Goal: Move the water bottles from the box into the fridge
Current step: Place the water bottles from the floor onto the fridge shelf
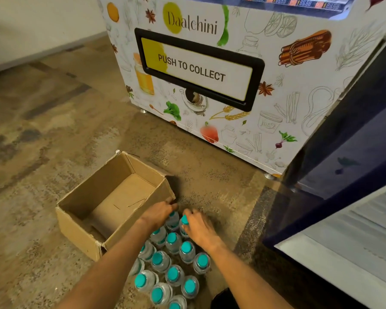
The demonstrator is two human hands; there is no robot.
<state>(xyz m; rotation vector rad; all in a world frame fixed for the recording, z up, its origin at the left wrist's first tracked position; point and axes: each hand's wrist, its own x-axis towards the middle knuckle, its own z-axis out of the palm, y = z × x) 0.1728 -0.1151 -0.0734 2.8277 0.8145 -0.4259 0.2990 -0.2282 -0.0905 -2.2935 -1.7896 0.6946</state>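
Observation:
Several clear water bottles [172,259] with teal caps stand in rows on the floor, just right of an open cardboard box [112,204] that looks empty. My left hand [157,214] is closed over the top of the farthest bottle on the left of the group. My right hand [197,227] grips the cap of the farthest bottle on the right [184,220]. The fridge [343,219] is at the right, dark blue, with its white inside showing.
A white vending machine [210,63] printed with food drawings and a "PUSH TO COLLECT" flap stands straight ahead on small metal feet. The floor is mottled brown concrete. A pale wall runs along the far left.

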